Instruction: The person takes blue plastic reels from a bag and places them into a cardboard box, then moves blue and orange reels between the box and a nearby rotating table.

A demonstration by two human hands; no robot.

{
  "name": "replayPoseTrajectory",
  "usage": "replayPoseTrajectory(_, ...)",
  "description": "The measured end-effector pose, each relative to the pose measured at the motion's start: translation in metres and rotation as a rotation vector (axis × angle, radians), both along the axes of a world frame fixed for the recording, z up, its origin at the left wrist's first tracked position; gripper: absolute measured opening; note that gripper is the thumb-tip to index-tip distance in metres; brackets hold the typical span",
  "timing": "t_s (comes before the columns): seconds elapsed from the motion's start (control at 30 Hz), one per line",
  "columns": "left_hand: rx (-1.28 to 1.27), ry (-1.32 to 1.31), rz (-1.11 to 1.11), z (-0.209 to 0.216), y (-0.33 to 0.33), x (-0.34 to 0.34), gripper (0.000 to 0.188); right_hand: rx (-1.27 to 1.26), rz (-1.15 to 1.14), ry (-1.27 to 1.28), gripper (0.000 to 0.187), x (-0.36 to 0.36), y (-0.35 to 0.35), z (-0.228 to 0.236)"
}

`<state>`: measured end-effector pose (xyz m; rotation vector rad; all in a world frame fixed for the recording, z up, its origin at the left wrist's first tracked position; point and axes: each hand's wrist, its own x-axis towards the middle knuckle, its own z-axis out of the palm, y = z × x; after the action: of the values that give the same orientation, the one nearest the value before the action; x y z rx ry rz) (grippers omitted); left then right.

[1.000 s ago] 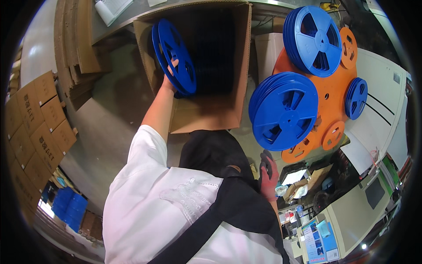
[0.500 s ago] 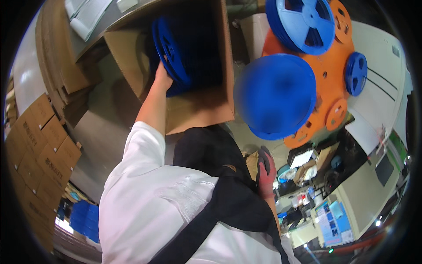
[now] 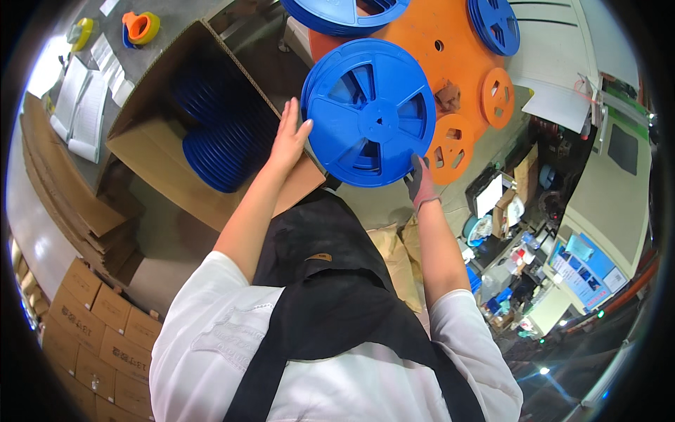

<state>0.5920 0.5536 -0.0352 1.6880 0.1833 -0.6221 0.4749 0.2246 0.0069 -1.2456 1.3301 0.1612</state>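
Note:
A stack of blue plastic reels (image 3: 327, 133) stands in front of a big orange disc (image 3: 464, 77), its spoked face toward me. My bare left hand (image 3: 290, 137) is open beside the stack's left edge, fingers stretched up; whether it touches the rim is unclear. At the lower right rim, my right hand (image 3: 422, 184) in a grey and pink glove has its fingers hooked over the edge. To the left, an open cardboard box (image 3: 151, 148) contains rows of blue reels (image 3: 225, 155).
More blue reels (image 3: 496, 27) and small orange slotted discs (image 3: 450, 148) sit around the orange disc. Flattened cardboard (image 3: 70, 183) leans at the left, above stacked cartons (image 3: 88, 316). Orange tape (image 3: 144, 28) lies on a grey table. A cluttered bench (image 3: 506, 274) stands at the right.
My left hand has come out of the box and moved right to the reel stack. My right hand has risen from my side to the stack's rim. The view has shifted right.

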Motion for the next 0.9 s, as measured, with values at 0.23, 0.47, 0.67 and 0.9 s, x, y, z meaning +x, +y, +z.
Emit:
replayPoseTrajectory(0.23, -0.172, 0.025, 0.183, 0.011, -0.037, -0.006, 0.069, -0.091, 0.001, -0.204, 0.064, -0.018, 0.001, -0.024)
replayPoseTrajectory(0.47, -0.574, 0.097, 0.571, 0.087, -0.017, -0.043, 0.045, -0.166, -0.029, -0.419, 0.062, -0.034, 0.043, 0.083)
replayPoseTrajectory(0.67, -0.839, 0.014, 0.645, 0.165, 0.0, -0.06, 0.028, -0.6, 0.612, -0.7, 0.044, -0.069, 0.02, 0.155)
replayPoseTrajectory(0.9, -0.602, -0.179, 0.579, 0.235, 0.009, -0.059, 0.039, -1.318, 0.963, -0.806, 0.053, -0.057, 0.026, 0.233)
